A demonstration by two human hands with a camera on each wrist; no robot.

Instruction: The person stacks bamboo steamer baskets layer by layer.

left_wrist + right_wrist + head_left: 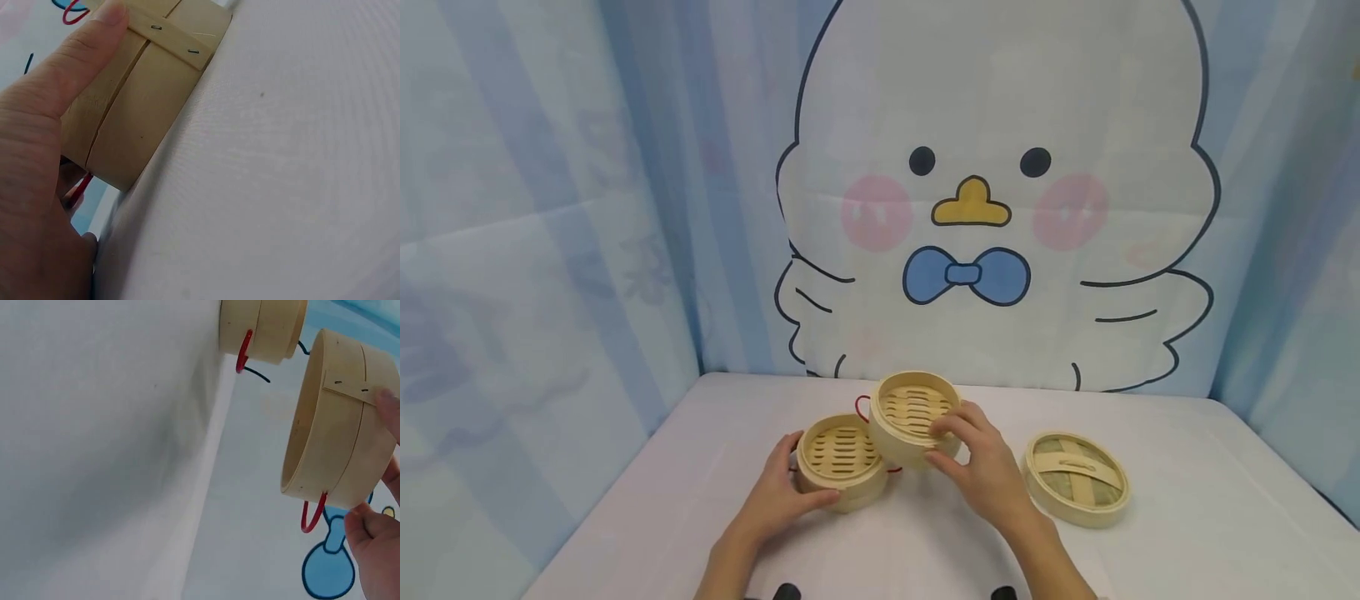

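Observation:
Two small round bamboo steamer baskets with slatted bases and red cord loops are in the head view. One steamer basket stands on the table, and my left hand holds it around its left side, thumb at the front. In the left wrist view the thumb lies along that basket's stapled wall. My right hand grips the second steamer basket by its right side. This one is raised off the table, slightly tilted, and overlaps the standing basket's right edge in the head view. Its open underside shows in the right wrist view.
A round steamer lid with a woven top and a strap handle lies on the table to the right of my right hand. The white tabletop ends at a cloth backdrop printed with a cartoon bird.

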